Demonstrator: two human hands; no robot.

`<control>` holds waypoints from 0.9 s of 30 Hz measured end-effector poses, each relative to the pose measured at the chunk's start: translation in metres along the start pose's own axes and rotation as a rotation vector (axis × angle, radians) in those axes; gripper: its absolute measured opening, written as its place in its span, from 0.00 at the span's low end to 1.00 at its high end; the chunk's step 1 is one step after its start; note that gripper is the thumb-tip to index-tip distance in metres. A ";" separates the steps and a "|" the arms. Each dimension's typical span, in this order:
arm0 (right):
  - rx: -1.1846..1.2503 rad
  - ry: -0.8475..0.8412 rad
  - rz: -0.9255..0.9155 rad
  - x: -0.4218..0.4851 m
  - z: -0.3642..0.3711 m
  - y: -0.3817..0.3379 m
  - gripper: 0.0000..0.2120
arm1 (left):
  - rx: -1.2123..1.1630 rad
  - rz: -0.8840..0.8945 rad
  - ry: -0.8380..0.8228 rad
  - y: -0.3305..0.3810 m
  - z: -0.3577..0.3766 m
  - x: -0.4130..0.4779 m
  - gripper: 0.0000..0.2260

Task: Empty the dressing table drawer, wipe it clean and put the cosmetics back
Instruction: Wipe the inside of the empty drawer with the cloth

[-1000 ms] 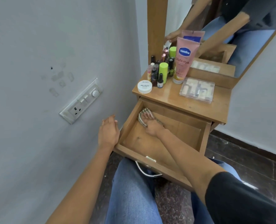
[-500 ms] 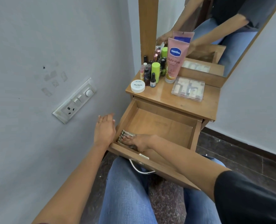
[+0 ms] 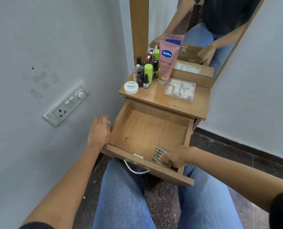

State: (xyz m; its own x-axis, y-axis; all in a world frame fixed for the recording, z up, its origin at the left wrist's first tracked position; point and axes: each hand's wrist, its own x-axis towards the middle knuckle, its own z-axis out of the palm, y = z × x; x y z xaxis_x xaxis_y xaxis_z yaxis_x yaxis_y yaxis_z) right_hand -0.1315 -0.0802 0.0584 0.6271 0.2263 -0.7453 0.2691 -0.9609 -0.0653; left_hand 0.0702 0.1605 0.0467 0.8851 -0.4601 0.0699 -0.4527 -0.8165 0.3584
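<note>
The wooden drawer [image 3: 142,129] is pulled out over my lap and holds only a folded striped cloth [image 3: 159,154] at its front right corner. My right hand [image 3: 175,157] presses down on that cloth, fingers spread over it. Outside the drawer's left wall, my left hand [image 3: 98,131] lies flat against the wood. On the tabletop [image 3: 183,106] stand the pink Vaseline tube [image 3: 166,61], a green-capped bottle [image 3: 148,73], several small bottles [image 3: 140,76], a white nail polish jar [image 3: 131,87] and a clear plastic case [image 3: 180,89].
A grey wall with a switch and socket plate [image 3: 66,103] runs close along the left. A mirror [image 3: 195,30] behind the table reflects my arms. The drawer's metal handle [image 3: 135,169] hangs above my jeans. Dark stone floor lies below and to the right.
My right hand slid the cloth from the drawer's back left to its front left, then across to the front right corner. My left hand has stayed against the drawer's left side.
</note>
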 end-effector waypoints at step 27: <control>0.125 0.174 0.727 0.037 -0.027 0.026 0.24 | -0.011 -0.033 -0.080 -0.006 0.001 0.002 0.17</control>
State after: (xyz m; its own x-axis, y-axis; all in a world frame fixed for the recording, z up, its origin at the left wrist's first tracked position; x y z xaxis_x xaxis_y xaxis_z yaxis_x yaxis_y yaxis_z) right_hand -0.0818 -0.0928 0.0470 0.7241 -0.4593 -0.5145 -0.3347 -0.8863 0.3202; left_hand 0.0744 0.1635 0.0435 0.8877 -0.4600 -0.0169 -0.4220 -0.8280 0.3691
